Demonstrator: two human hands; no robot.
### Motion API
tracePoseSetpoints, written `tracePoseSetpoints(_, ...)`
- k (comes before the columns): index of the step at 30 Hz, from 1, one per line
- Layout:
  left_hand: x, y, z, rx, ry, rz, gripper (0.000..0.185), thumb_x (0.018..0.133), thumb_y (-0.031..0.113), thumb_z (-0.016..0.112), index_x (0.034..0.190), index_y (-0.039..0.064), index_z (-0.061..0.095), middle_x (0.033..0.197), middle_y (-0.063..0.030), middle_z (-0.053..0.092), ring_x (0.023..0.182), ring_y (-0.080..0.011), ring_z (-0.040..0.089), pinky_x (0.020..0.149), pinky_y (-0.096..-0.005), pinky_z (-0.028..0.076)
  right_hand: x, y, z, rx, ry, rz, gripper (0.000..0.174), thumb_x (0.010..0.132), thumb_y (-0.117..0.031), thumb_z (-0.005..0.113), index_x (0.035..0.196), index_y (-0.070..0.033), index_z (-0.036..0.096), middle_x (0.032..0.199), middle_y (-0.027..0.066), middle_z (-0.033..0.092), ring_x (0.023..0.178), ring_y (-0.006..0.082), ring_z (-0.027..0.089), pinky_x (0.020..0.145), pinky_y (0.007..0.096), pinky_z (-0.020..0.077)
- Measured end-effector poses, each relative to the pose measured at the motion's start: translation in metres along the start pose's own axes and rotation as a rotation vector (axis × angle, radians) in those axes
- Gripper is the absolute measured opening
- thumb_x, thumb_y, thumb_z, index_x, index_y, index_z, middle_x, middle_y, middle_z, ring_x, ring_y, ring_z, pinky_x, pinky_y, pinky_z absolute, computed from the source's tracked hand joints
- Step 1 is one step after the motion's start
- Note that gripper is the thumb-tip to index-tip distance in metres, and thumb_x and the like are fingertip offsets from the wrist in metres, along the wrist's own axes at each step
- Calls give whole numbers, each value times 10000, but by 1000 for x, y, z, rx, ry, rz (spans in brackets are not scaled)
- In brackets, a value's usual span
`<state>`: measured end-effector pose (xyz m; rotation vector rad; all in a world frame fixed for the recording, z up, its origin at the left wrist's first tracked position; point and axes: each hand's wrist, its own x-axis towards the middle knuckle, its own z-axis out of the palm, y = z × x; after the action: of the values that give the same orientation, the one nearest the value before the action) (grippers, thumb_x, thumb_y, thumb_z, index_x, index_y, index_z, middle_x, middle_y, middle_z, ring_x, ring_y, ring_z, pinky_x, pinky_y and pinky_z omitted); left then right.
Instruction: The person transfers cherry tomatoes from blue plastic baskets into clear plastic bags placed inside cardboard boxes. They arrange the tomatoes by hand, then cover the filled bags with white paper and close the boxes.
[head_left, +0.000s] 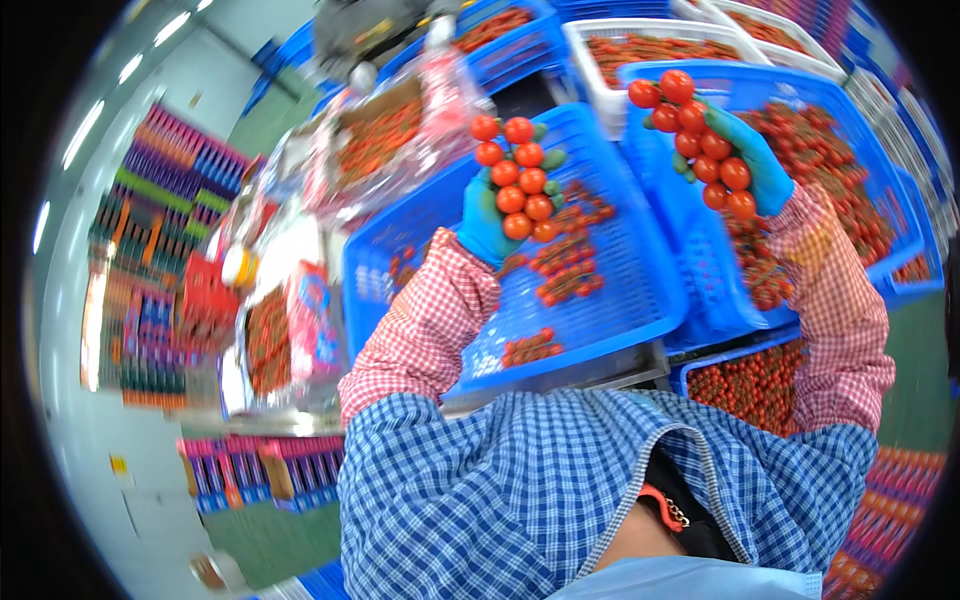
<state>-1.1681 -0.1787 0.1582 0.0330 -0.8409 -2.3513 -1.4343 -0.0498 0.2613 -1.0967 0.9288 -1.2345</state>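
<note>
My left hand (487, 221), in a blue glove, holds a truss of red cherry tomatoes (532, 180) above a wide blue plastic crate (630, 330). Inside that crate lie several smaller tomato trusses (568, 262). My right hand (754, 161), gloved in blue too, grips another truss of cherry tomatoes (706, 146), raised over the near side of a second blue crate (904, 202). That second crate holds a large heap of tomato trusses (817, 150). Both trusses hang clear of the crates, and the two hands are well apart.
Left of the wide crate stand cardboard boxes of tomatoes (380, 131) with plastic wrap, and a white-and-yellow tub (240, 265). White crates (600, 82) stand behind. Below right is a filled blue crate (750, 386). Another person (367, 30) is at the far side. Stacked colourful cartons (157, 180) line the left.
</note>
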Motion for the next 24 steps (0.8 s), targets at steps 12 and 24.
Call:
tracePoseSetpoints(12,-182,91,-64,518,144,440,491,836,316,574,1245,86,427,1051,-68,565,815,-148,581,612,-261,497,7,42,201,-533,-258,7,589,840,-280,568,1339,-44,361,921,49,551,772,122,536,715,264,440)
tracePoseSetpoints(24,-208,222,-168,2605,157,100,687,722,433,670,1333,307,383,1434,-106,239,1282,-361,283,1030,-527,249,184,151,309,-1045,-336,-571,731,794,-142,636,1402,-110,233,1338,145,379,1207,274,403,1006,355,334)
